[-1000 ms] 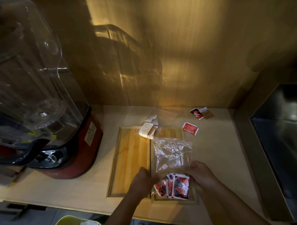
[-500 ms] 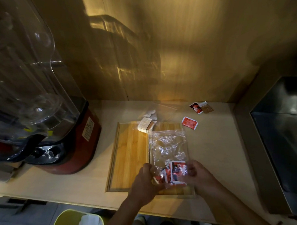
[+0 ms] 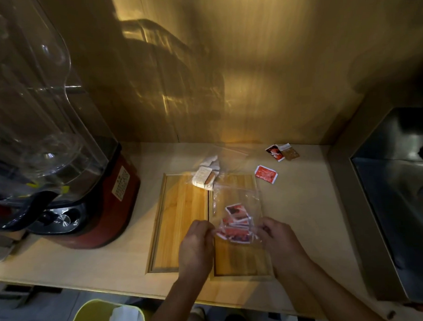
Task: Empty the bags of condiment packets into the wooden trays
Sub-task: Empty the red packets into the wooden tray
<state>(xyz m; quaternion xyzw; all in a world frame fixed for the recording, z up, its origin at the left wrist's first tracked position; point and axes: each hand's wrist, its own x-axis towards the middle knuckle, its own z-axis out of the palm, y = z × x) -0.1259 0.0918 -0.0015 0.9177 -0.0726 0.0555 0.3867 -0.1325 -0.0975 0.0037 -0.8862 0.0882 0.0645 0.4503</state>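
Note:
Two shallow wooden trays lie side by side on the counter: the left tray (image 3: 179,222) and the right tray (image 3: 241,258). Over the right tray I hold a clear plastic bag (image 3: 236,203) with several red and white condiment packets (image 3: 236,226) bunched near its lower end. My left hand (image 3: 197,248) pinches the bag's left side and my right hand (image 3: 279,242) pinches its right side. A second clear bag with white packets (image 3: 205,176) lies across the far edge of the trays.
A blender with a red base (image 3: 99,213) and clear cover (image 3: 28,95) stands at the left. Loose packets lie behind the trays: a red one (image 3: 266,174), a red and white one (image 3: 274,152), a brown one (image 3: 289,152). A metal sink (image 3: 399,200) is at the right. A yellow bin (image 3: 91,318) sits below the counter edge.
Both hands have lifted the bag's near end and the packets have slid and bunched together inside it, a little farther from me over the right tray.

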